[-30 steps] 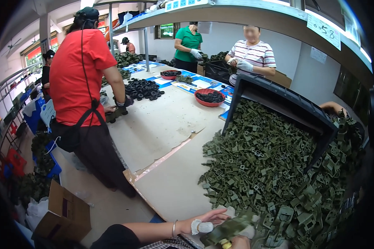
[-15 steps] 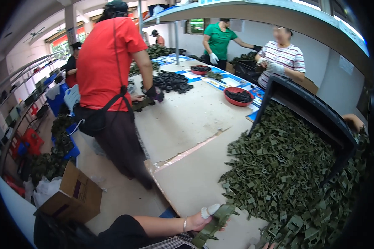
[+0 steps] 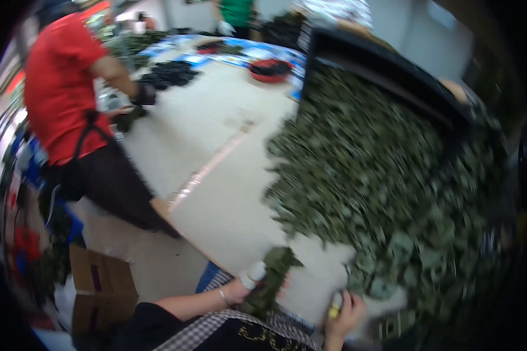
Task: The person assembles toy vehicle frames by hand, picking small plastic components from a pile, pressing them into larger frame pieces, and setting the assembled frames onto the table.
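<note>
From the right hand (image 3: 345, 313), the way over bare bench (image 3: 322, 263) narrows at 11 o'clock, between the held green piece (image 3: 272, 278) at 10 and the green heap (image 3: 357, 169) from 12 to 2.

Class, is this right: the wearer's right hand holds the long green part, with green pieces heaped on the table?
Wrong hand: the head view shows the wearer's left hand holding the long green part, with green pieces heaped on the table.

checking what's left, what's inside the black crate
Small green parts heap inside the black crate and spread out onto the table; part of its dark inside shows above them. The heap covers the crate's lower inside, so anything beneath cannot be seen.
</note>
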A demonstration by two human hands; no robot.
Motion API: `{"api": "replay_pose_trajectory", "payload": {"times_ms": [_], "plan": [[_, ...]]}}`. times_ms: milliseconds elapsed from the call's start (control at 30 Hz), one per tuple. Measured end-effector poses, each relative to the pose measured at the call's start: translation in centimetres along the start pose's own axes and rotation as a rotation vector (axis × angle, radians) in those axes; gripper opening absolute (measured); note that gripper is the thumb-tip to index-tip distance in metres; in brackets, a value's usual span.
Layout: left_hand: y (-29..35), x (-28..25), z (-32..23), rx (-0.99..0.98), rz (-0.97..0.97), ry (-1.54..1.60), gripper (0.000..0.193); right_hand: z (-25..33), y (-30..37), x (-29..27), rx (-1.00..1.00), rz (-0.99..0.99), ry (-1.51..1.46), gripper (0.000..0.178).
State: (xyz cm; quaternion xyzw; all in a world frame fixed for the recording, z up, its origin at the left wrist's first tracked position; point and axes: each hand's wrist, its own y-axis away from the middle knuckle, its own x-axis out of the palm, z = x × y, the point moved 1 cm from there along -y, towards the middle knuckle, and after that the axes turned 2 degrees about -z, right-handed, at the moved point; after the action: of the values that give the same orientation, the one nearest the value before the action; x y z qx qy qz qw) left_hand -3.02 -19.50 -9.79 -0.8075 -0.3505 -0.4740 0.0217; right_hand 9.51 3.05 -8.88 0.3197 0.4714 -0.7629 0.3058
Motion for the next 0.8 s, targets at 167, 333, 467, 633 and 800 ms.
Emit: {"api": "replay_pose_trajectory", "payload": {"times_ms": [167,333,467,633,800], "plan": [[-0.5,-0.5,-1.3,-0.008,-0.174,-0.019,0.074,0.7,0.1,-0.8,0.003,0.021,-0.014,0.039],[-2.5,-2.4,-1.1,-0.021,-0.102,0.201,0.067,0.3,0.2,-0.9,0.312,-0.037,0.02,0.051],[-2.4,-0.4,-1.7,0.122,-0.291,0.171,0.069,-0.8,0.8,-3.3,0.489,-0.093,-0.416,0.046],[-4.1,1.3,-2.5,0.223,-0.066,-0.041,0.07,3.8,-0.7,-3.2,0.529,-0.106,-0.941,0.057],[-4.7,3.1,-2.2,0.273,0.052,0.07,0.072,7.4,-3.9,-0.4,0.068,0.182,-0.696,0.071]]}}
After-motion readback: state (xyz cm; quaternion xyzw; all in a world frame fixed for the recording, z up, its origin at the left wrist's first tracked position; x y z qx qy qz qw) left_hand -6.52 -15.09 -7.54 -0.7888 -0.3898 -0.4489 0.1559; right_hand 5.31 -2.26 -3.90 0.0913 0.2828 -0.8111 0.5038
